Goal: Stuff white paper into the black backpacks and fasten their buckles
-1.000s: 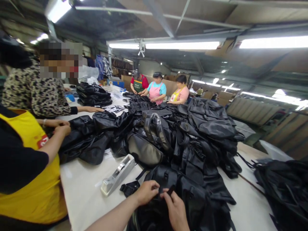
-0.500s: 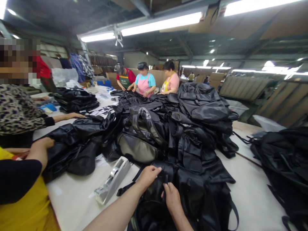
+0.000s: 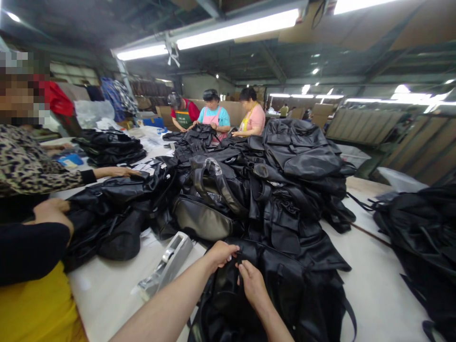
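Observation:
A black leather-look bag (image 3: pixel 295 289) lies on the table right before me, with a strap loop hanging off its right side. At its upper left part, my left hand (image 3: pixel 223 254) is closed, thumb and fingers pinching a narrow black piece of the bag. Just below and to the right, my right hand (image 3: pixel 252 282) is closed on the same area, its fingertips close to the left ones. The small piece between the fingertips is mostly hidden. A grey tape dispenser (image 3: pixel 167 266) stands left of the bag, partly behind my left forearm.
A big heap of black bags (image 3: pixel 228 190) covers the table's middle. More black bags (image 3: pixel 420 237) are at the right. Two people stand close on the left, one with a hand (image 3: pixel 117 172) on a bag. Several co-workers (image 3: pixel 213 114) stand across the white table (image 3: pixel 377 285).
My right hand has moved up and slightly left, closer to my left hand. The left-hand neighbour's hand has slid right over a bag. Across the table, a person has raised a bag.

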Action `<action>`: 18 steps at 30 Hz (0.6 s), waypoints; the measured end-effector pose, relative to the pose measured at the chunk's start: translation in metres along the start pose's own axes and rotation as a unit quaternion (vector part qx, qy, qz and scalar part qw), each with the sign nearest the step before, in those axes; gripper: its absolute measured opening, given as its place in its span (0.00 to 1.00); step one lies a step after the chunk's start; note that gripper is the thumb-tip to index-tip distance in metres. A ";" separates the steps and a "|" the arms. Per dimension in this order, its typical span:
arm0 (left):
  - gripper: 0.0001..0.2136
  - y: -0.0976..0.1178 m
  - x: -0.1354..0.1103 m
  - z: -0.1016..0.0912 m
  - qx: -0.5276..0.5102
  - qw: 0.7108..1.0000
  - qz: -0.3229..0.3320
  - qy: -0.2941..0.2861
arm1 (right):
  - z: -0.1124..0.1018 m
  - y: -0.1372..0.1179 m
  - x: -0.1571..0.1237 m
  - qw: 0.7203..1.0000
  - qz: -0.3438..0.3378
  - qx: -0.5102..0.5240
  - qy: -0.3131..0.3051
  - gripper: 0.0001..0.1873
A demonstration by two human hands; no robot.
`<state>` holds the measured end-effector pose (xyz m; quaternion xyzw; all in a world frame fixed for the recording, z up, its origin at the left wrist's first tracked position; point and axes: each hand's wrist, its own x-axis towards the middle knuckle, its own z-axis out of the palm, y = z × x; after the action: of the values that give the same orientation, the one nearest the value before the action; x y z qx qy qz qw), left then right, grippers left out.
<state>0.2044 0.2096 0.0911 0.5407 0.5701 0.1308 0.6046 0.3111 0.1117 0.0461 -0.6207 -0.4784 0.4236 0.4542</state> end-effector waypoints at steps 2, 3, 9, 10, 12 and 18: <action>0.18 -0.003 -0.001 -0.001 -0.012 1.000 0.011 -0.014 | -0.001 -0.004 0.008 1.000 -0.005 -0.008 0.015 0.17; 0.19 -0.005 -0.003 -0.002 -0.018 0.999 0.019 -0.022 | -0.002 -0.005 0.012 1.000 -0.006 -0.012 0.027 0.16; 0.13 -0.023 -0.032 -0.001 0.014 0.995 0.076 -0.067 | -0.004 -0.018 0.029 0.995 0.033 -0.003 0.096 0.21; 0.12 -0.026 -0.037 0.001 0.050 0.992 0.097 -0.065 | -0.004 -0.021 0.031 0.995 0.040 0.003 0.093 0.24; 0.10 -0.031 -0.042 0.005 0.143 0.977 0.154 -0.028 | -0.006 -0.028 0.036 0.996 0.047 0.009 0.075 0.26; 0.11 -0.034 -0.038 0.007 0.210 0.962 0.175 0.006 | -0.025 -0.046 0.057 0.995 0.036 -0.077 0.047 0.19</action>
<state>0.1823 0.1637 0.0832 0.7460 0.4854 0.1148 0.4412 0.3356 0.1699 0.0914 -0.6897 -0.4652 0.3718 0.4118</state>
